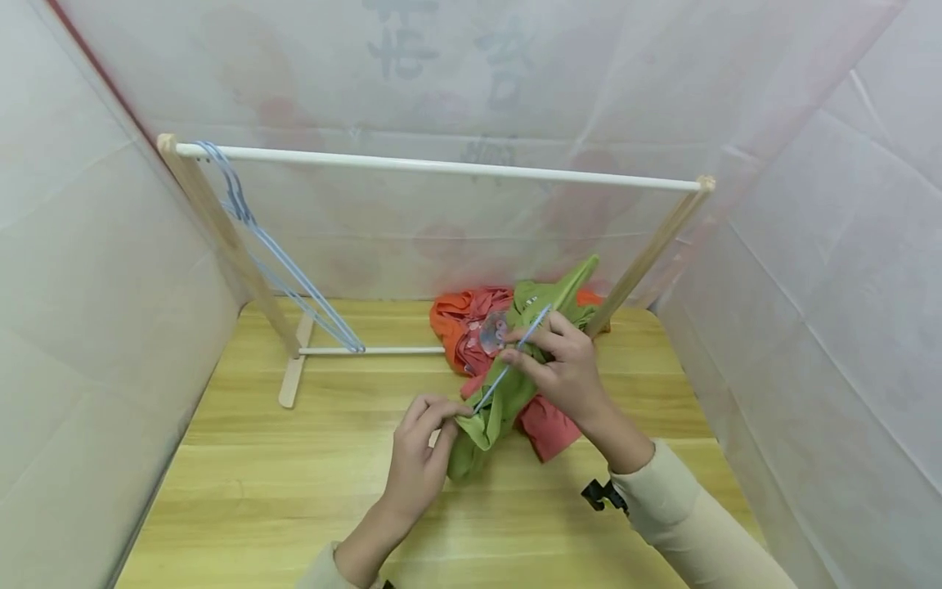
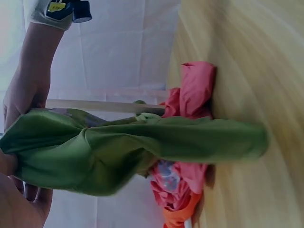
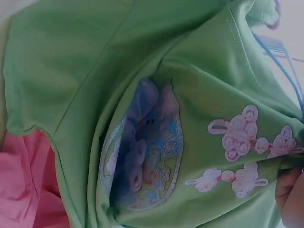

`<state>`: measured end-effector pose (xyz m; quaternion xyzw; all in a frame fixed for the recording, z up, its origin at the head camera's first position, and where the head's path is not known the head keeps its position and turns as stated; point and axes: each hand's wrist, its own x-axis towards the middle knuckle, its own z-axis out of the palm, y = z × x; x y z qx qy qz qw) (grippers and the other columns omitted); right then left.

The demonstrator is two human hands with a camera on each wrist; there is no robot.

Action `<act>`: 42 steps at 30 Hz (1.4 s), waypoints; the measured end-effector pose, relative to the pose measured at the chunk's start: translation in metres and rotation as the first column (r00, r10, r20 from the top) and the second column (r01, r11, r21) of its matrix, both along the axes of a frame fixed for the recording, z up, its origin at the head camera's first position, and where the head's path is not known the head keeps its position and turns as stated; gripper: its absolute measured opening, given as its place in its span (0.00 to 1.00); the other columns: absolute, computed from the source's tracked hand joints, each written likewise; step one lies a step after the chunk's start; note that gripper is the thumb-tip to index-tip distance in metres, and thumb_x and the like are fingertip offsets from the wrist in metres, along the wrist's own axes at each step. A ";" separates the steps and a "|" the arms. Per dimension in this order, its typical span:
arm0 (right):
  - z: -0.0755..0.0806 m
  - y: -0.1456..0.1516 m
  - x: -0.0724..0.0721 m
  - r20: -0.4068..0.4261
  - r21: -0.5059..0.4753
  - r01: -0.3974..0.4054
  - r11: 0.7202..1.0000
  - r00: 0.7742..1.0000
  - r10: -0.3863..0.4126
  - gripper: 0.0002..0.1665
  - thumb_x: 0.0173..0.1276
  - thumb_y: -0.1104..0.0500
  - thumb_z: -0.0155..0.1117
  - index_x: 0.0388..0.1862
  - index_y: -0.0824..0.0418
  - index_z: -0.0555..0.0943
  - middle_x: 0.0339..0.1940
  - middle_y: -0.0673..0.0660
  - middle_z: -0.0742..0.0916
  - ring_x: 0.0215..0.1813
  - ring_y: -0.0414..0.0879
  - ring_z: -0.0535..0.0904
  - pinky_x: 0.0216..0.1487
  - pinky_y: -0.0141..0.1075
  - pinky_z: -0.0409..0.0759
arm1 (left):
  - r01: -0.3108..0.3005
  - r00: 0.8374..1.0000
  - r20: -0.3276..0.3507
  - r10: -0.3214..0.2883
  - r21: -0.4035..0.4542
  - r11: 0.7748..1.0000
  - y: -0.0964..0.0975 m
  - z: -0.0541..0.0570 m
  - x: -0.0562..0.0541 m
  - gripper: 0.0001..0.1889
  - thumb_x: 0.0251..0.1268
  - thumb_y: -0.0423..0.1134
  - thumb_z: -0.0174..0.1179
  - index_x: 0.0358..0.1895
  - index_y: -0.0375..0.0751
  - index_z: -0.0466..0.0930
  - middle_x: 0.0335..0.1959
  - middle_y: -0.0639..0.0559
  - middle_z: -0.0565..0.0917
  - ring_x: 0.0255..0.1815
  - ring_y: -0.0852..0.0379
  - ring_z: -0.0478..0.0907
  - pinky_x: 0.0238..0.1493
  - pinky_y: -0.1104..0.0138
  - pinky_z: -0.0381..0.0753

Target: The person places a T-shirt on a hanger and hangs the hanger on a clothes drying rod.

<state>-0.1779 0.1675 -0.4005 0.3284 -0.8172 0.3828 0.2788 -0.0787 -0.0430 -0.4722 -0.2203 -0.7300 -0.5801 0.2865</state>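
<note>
A green shirt (image 1: pixel 500 401) with printed figures hangs between my two hands above the table. My left hand (image 1: pixel 423 450) pinches the shirt's edge near the lower end of a light blue hanger (image 1: pixel 495 386). My right hand (image 1: pixel 562 364) holds that hanger between thumb and fingers, higher up and to the right. Part of the hanger is hidden in the cloth. In the left wrist view the green shirt (image 2: pixel 118 152) droops from both hands. The right wrist view shows pink and white prints on its front and a large round picture partly folded away.
A clothes rack with a white top rail (image 1: pixel 441 166) and wooden posts stands at the back. Several blue hangers (image 1: pixel 294 270) hang at its left end. Pink and orange clothes (image 1: pixel 471 327) lie heaped by the right post on the wooden table (image 1: pixel 294 491).
</note>
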 end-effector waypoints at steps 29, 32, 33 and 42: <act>0.028 0.005 0.003 -0.095 0.442 0.066 0.895 0.995 -0.026 0.14 0.58 0.44 0.76 0.29 0.50 0.83 0.26 0.47 0.70 0.21 0.38 0.64 0.21 0.31 0.67 | -0.045 0.996 0.084 0.029 0.196 0.980 -0.018 0.043 -0.033 0.10 0.63 0.18 0.59 0.43 0.33 0.81 0.41 0.42 0.84 0.43 0.57 0.80 0.39 0.66 0.87; 0.030 -0.001 0.004 -0.111 0.387 0.092 0.917 0.992 -0.053 0.17 0.61 0.42 0.72 0.29 0.53 0.84 0.24 0.47 0.71 0.21 0.38 0.65 0.21 0.32 0.67 | -0.085 0.989 0.136 0.061 0.180 0.980 -0.016 0.041 -0.032 0.10 0.64 0.18 0.58 0.45 0.31 0.80 0.41 0.41 0.84 0.42 0.56 0.80 0.39 0.66 0.86; 0.031 -0.002 0.003 -0.107 0.355 0.102 0.929 0.992 -0.068 0.17 0.62 0.41 0.72 0.29 0.54 0.85 0.24 0.47 0.72 0.21 0.38 0.65 0.21 0.32 0.66 | -0.106 0.984 0.158 0.080 0.162 0.981 -0.016 0.038 -0.033 0.10 0.64 0.19 0.57 0.46 0.32 0.80 0.42 0.42 0.84 0.43 0.56 0.80 0.40 0.66 0.86; 0.032 0.002 0.000 0.016 0.187 0.092 0.978 0.995 -0.097 0.12 0.56 0.48 0.77 0.29 0.55 0.87 0.24 0.48 0.83 0.25 0.39 0.67 0.25 0.34 0.66 | 0.012 0.900 0.432 0.061 -0.164 0.986 -0.026 -0.002 -0.036 0.16 0.80 0.41 0.48 0.29 0.46 0.77 0.22 0.57 0.76 0.22 0.64 0.73 0.23 0.70 0.75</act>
